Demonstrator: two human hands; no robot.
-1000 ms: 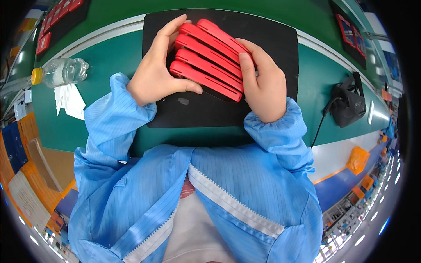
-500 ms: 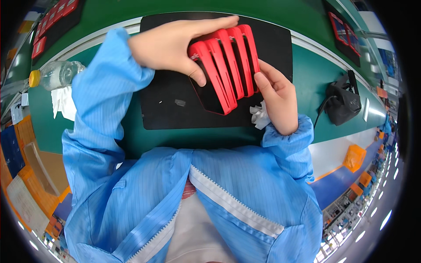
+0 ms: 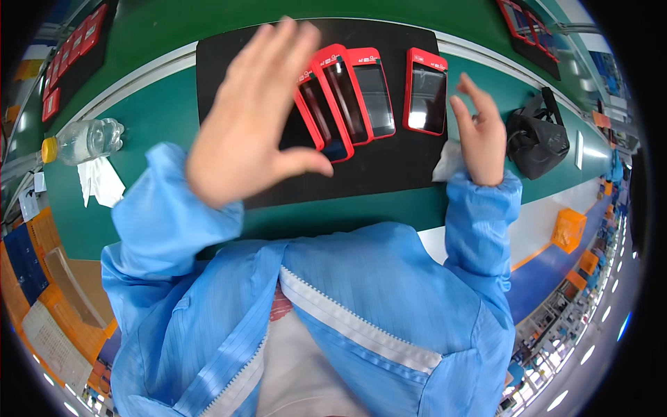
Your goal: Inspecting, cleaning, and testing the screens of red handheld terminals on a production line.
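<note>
Several red-framed handheld devices with dark glossy screens (image 3: 347, 94) lie fanned and overlapping on a black mat (image 3: 396, 163). One more red-framed device (image 3: 426, 90) lies flat by itself to their right, its screen reflecting light. My left hand (image 3: 243, 128), blurred by motion, is raised over the left of the fan with fingers stretched and thumb apart. It holds nothing and hides part of the leftmost devices. My right hand (image 3: 481, 135) is just right of the lone device, fingers apart and empty. Crumpled white tissue (image 3: 448, 163) lies beside its wrist.
A clear bottle with a yellow cap (image 3: 90, 139) lies at left by a white tissue (image 3: 101, 182). A black pouch (image 3: 538, 139) sits at right. More red-framed devices are at far left (image 3: 75, 45) and far right (image 3: 524, 24). An orange bin (image 3: 567, 231) stands lower right.
Both hands have let go of the bunched devices, which now rest on the mat, one apart from the others. My left hand has moved lower, my right hand to the right.
</note>
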